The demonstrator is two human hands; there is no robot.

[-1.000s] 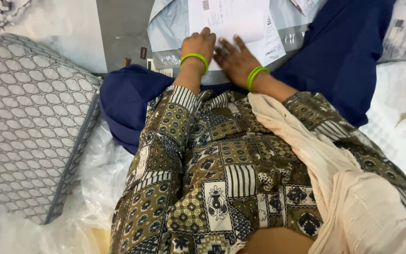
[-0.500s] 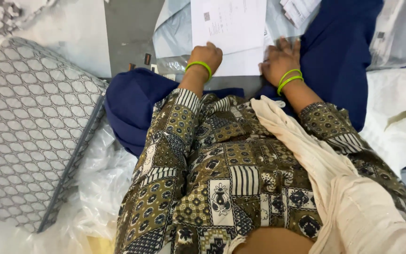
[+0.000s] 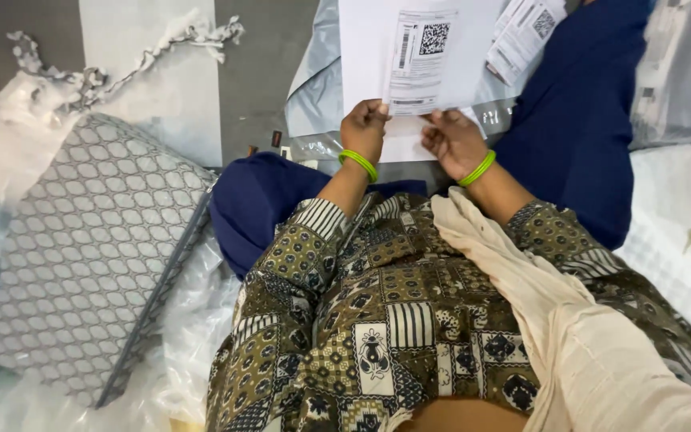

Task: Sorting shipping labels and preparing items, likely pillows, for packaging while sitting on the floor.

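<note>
Both hands pinch the lower edge of a white label sheet (image 3: 417,64) at twelve o'clock: left hand (image 3: 365,126) fingers clenched on it, right hand (image 3: 451,140) gripping beside. Hold it flat over the grey mailer bag (image 3: 317,96), probably peeling slowly from one corner.

A single camera sits on the person's head and looks steeply down over the patterned tunic (image 3: 377,320) at close range. It faces forward past the lap to the floor (image 3: 257,72) just ahead, with no second view.
</note>
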